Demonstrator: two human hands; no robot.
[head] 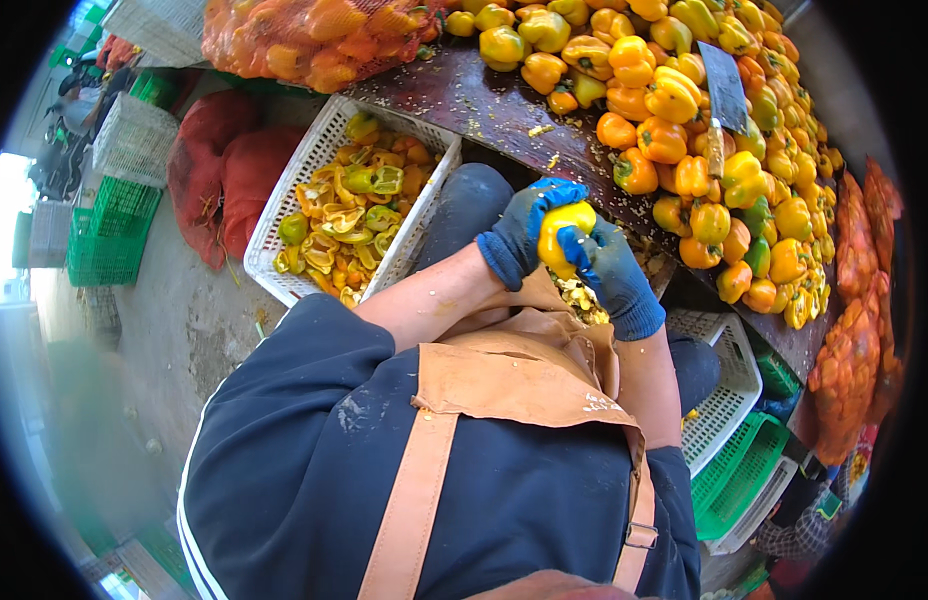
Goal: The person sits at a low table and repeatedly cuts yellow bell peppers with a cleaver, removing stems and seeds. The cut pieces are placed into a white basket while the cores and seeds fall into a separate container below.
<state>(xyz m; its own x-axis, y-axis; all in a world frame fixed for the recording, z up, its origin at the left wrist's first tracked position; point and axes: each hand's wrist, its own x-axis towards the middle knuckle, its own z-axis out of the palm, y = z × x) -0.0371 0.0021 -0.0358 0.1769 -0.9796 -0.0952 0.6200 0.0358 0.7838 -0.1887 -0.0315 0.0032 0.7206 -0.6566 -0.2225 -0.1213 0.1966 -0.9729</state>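
Observation:
My left hand, in a blue and dark work glove, is closed round a yellow bell pepper above my lap. My gloved right hand grips the pepper's right side with curled fingers; whether a small tool is in its palm is hidden. Cut pale yellow scraps show below the hands. On the left, a white plastic crate holds halved yellow, orange and green peppers. Whole bell peppers are heaped on the dark table. A cleaver lies on the heap, its wooden handle towards me.
An orange mesh sack of peppers stands at the upper left, with red sacks on the floor. More filled mesh sacks are at the right. A white crate and green crate stand by my right side. Another person's checked sleeve shows lower right.

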